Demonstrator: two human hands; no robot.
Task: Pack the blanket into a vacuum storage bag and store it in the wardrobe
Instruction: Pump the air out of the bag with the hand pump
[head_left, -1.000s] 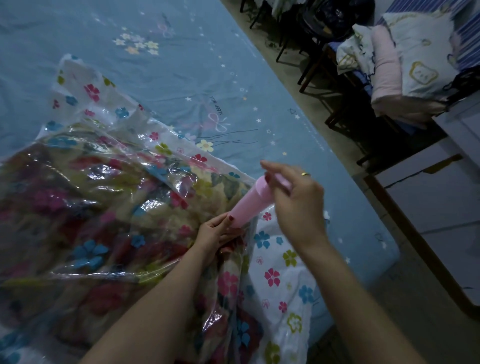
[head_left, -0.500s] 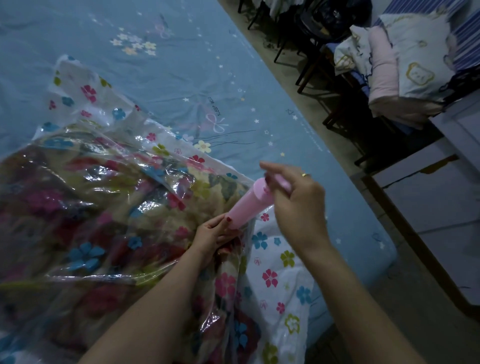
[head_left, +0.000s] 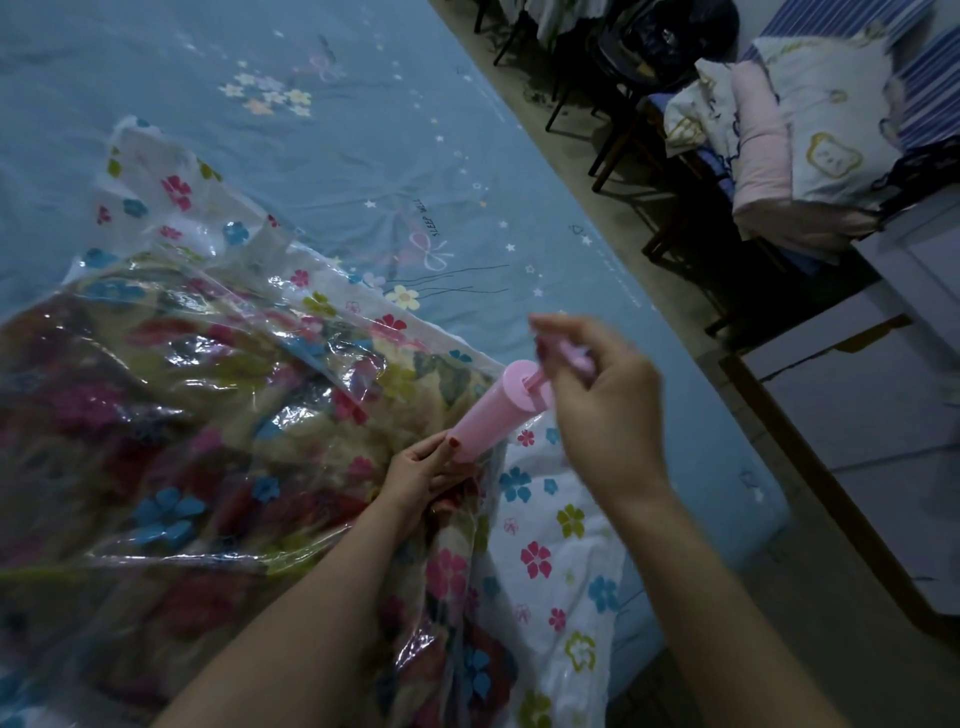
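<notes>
A clear vacuum storage bag (head_left: 171, 223) printed with coloured flowers lies on the bed. Inside it sits a bulky flowered blanket (head_left: 197, 415), seen through the shiny plastic. A pink hand pump (head_left: 493, 410) stands tilted on the bag near its right edge. My left hand (head_left: 426, 478) grips the pump's base against the bag. My right hand (head_left: 597, 400) holds the pump's pink handle, and a short piece of the piston rod shows above the cylinder. The bag's valve is hidden under the pump.
The blue bedsheet (head_left: 363, 130) spreads beyond the bag. To the right runs a strip of floor (head_left: 675, 291), with dark chairs (head_left: 639, 67) and a pile of folded bedding (head_left: 810, 140) beyond. White furniture with a wooden edge (head_left: 831, 493) stands at the right.
My right hand has pulled the pump handle up and away from the cylinder, so the piston rod now shows. My left hand stays at the pump's base.
</notes>
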